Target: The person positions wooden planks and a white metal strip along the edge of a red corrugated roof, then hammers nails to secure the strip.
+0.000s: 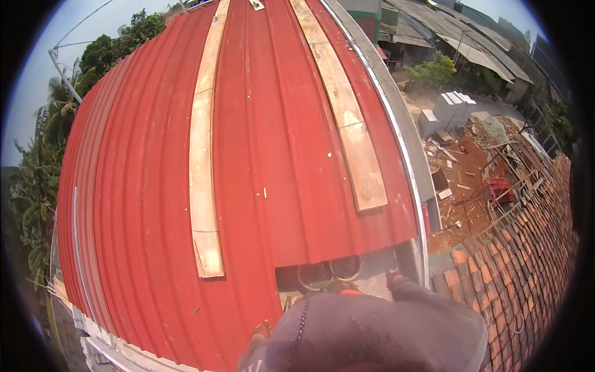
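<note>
My left hand (262, 330) rests low on the red corrugated roof sheet (242, 310), beside the cut edge of an opening. Its fingers are small and partly hidden, and no tool shows in it. Across the opening, my right hand (393, 279) reaches to the pale ledge (406, 257) by the roof's right edge. That hand is in shade, so its fingers cannot be made out. Between my arms, grey cloth (372, 332) and a dark chain (302, 322) cover much of the view. Two round rims (344, 268) show inside the opening.
Two long runs of wooden planks, one left (203, 161) and one right (350, 127), lie up the roof. Small scraps dot the sheets. Past the right edge are a clay tile roof (520, 285), red soil with debris (462, 180) and white blocks (451, 110).
</note>
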A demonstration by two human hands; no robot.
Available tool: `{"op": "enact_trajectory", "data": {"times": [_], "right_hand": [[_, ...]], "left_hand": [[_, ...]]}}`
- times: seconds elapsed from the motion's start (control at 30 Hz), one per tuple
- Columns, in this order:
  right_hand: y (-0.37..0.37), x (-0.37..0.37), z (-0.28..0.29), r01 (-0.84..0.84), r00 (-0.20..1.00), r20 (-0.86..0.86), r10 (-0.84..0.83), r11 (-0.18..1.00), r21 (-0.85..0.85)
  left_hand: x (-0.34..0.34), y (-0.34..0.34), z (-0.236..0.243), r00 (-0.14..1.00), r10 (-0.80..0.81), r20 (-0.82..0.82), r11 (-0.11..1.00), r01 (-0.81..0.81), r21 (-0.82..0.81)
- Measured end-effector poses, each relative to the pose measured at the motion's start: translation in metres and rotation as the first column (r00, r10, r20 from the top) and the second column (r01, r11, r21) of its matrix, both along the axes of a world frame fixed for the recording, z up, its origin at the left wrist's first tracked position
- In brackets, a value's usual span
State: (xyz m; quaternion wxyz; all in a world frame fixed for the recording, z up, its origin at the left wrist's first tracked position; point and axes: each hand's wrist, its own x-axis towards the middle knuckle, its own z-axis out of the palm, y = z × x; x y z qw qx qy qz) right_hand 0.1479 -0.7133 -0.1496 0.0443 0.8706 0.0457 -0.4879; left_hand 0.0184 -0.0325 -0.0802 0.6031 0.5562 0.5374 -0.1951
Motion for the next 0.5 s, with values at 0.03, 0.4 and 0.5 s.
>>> {"op": "enact_trajectory", "data": {"times": [0.03, 0.4, 0.5], "right_hand": [[0.023, 0.004, 0.008, 0.260, 0.964, -0.074, -0.256, 0.964, 0.051], [0.185, 0.015, 0.058, -0.156, 0.963, 0.246, 0.109, 0.971, 0.181], [0.195, -0.003, 0.034, -0.230, 0.965, 0.175, 0.193, 0.949, 0.218]], "left_hand": [[-0.008, 0.009, 0.008, 0.987, -0.148, -0.059, 0.987, 0.151, 0.054], [-0.032, 0.022, -0.002, 0.861, -0.499, -0.098, 0.852, 0.508, 0.125], [-0.046, 0.039, -0.005, 0.875, -0.474, -0.101, 0.865, 0.484, 0.135]]}}
